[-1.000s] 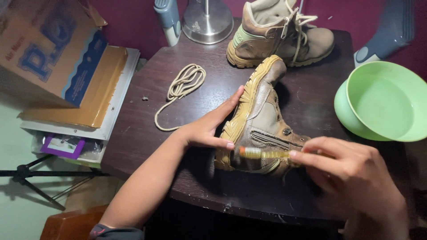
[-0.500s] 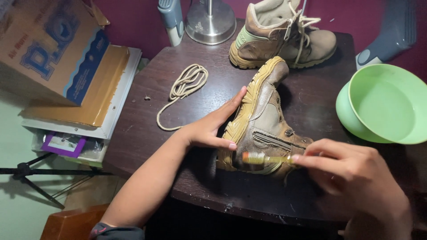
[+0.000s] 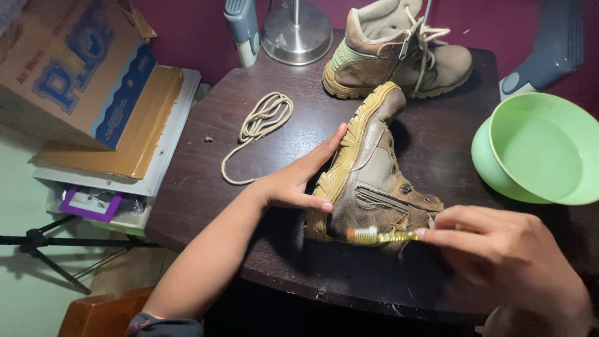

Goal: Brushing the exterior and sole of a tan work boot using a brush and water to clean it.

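The boot (image 3: 368,181) lies on its side near the table's (image 3: 206,187) front edge, long axis running front to back, sole leftward. The left hand (image 3: 299,181) presses flat against the sole. The right hand (image 3: 499,249) pinches a toothbrush (image 3: 380,236) crosswise at the boot's front end. A green bowl (image 3: 543,150) sits at the right edge.

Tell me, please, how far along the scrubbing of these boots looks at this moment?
Done: the lace is already out and lies coiled on the table. In hand: the left hand steadies the boot on its side by its sole, while the right hand holds a toothbrush against its upper. Left: that boot looks grimy, and the second boot stands upright behind, laced and untouched.
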